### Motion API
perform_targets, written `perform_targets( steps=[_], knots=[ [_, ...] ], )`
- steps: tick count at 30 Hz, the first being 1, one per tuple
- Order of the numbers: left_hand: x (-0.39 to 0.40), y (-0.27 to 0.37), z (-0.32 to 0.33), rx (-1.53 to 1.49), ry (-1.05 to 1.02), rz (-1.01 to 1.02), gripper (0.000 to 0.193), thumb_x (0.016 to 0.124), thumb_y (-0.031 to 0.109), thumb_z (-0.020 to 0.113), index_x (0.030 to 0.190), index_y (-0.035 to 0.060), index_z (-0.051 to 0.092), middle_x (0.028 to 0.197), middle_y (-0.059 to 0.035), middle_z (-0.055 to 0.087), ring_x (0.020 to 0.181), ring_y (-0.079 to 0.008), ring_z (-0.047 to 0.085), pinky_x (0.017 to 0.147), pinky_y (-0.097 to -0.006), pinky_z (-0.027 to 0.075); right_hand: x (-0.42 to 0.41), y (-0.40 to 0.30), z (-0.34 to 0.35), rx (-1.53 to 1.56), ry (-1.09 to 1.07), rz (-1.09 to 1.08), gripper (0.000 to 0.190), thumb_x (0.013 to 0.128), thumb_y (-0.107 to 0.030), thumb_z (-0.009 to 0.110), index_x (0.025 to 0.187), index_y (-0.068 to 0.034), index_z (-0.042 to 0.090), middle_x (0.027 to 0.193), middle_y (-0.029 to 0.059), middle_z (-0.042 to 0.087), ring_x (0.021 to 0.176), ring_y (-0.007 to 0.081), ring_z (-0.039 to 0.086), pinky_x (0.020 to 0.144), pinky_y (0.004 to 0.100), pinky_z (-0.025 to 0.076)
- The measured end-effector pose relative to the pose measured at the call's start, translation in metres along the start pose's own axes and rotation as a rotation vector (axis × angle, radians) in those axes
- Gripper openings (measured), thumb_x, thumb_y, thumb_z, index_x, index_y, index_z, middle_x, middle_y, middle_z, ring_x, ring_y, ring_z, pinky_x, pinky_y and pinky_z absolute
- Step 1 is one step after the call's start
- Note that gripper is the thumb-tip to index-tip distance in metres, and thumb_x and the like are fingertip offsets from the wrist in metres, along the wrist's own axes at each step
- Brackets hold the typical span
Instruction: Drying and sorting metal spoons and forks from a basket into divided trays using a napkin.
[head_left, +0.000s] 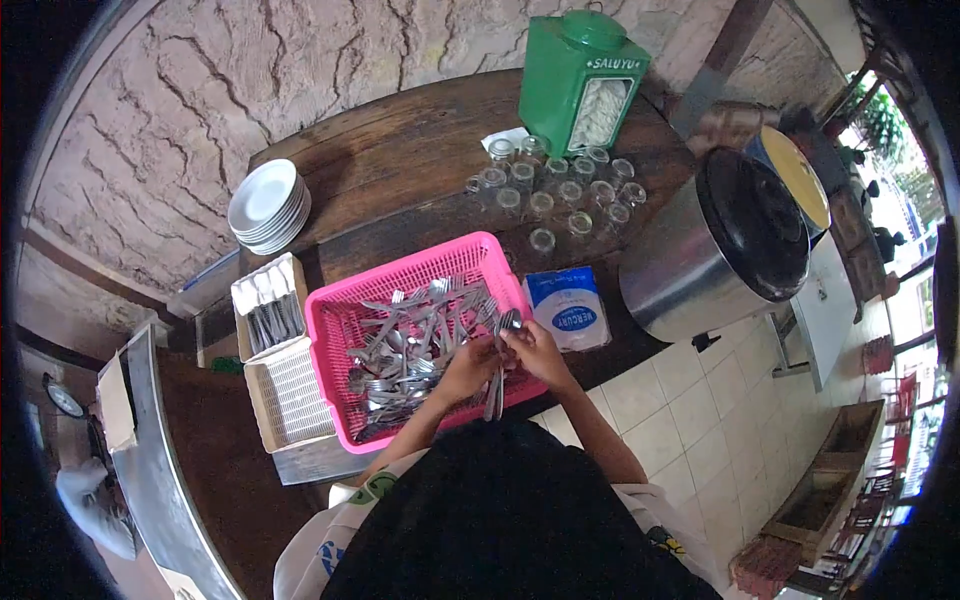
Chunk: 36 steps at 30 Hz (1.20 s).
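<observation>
Both hands meet over the near right corner of a pink plastic basket (318, 360). My left hand (471, 369) is closed around the handles of a small bundle of metal forks and spoons (495, 390). Against the upper part of that bundle, my right hand (538, 352) has its fingers closed near the fork heads. Loose metal forks and spoons (409, 337) lie jumbled in the basket. To its left, a narrow tray (235, 300) holds cutlery partly wrapped in white, with a white slatted tray (292, 394) below it.
A stack of white plates (266, 202), upturned glasses (570, 195), a green tin (551, 90) and a blue-and-white packet (568, 307) stand on the wooden table (390, 150). Right of them is a large metal pot (675, 262) with a black lid. At far left is a person (97, 510).
</observation>
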<state>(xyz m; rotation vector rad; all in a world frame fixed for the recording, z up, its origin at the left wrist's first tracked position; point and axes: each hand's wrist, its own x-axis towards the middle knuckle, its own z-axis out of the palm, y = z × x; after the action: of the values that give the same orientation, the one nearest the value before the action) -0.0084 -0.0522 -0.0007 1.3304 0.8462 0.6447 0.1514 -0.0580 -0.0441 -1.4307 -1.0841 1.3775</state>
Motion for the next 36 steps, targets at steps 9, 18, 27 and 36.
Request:
perform_targets(
  steps=[9, 18, 27, 36],
  knots=[
    [0.015, -0.023, 0.008, -0.404, -0.103, -0.076, 0.02, 0.089, 0.009, 0.042, 0.105, -0.0023, 0.047, 0.095, -0.0106, 0.057, 0.083, -0.0161, 0.058, 0.072, -0.0265, 0.048, -0.005, -0.02, -0.012, -0.115, 0.02, -0.125, 0.022, 0.089, -0.023, 0.047, 0.089, -0.002, 0.053, 0.063, -0.0012, 0.048, 0.056, 0.0056, 0.045, 0.049, 0.0229, 0.037],
    [-0.003, -0.015, 0.007, -0.263, -0.301, -0.177, 0.028, 0.092, 0.016, 0.037, 0.114, -0.0012, 0.043, 0.099, -0.0119, 0.058, 0.087, -0.0209, 0.058, 0.08, -0.0309, 0.047, 0.011, -0.014, -0.027, -0.162, 0.149, -0.223, 0.03, 0.091, -0.031, 0.041, 0.086, -0.003, 0.054, 0.059, -0.0019, 0.044, 0.052, 0.0067, 0.039, 0.047, 0.0241, 0.033],
    [-0.011, 0.007, 0.012, -0.323, -0.425, -0.221, 0.03, 0.092, 0.02, 0.039, 0.119, 0.0059, 0.036, 0.099, -0.0107, 0.059, 0.084, -0.0191, 0.061, 0.068, -0.0291, 0.05, 0.018, -0.003, -0.035, -0.169, 0.013, -0.183, 0.031, 0.091, -0.034, 0.041, 0.083, -0.007, 0.052, 0.061, -0.0055, 0.04, 0.052, 0.0048, 0.037, 0.047, 0.0207, 0.033],
    [-0.011, -0.004, 0.016, -0.357, -0.352, -0.269, 0.026, 0.092, 0.023, 0.039, 0.114, 0.0084, 0.04, 0.08, -0.0043, 0.055, 0.069, -0.0148, 0.057, 0.064, -0.0274, 0.048, 0.008, -0.013, -0.031, -0.058, 0.019, -0.122, 0.032, 0.092, -0.036, 0.037, 0.086, -0.008, 0.05, 0.061, -0.0055, 0.039, 0.052, 0.0045, 0.036, 0.046, 0.0207, 0.032]
  ],
)
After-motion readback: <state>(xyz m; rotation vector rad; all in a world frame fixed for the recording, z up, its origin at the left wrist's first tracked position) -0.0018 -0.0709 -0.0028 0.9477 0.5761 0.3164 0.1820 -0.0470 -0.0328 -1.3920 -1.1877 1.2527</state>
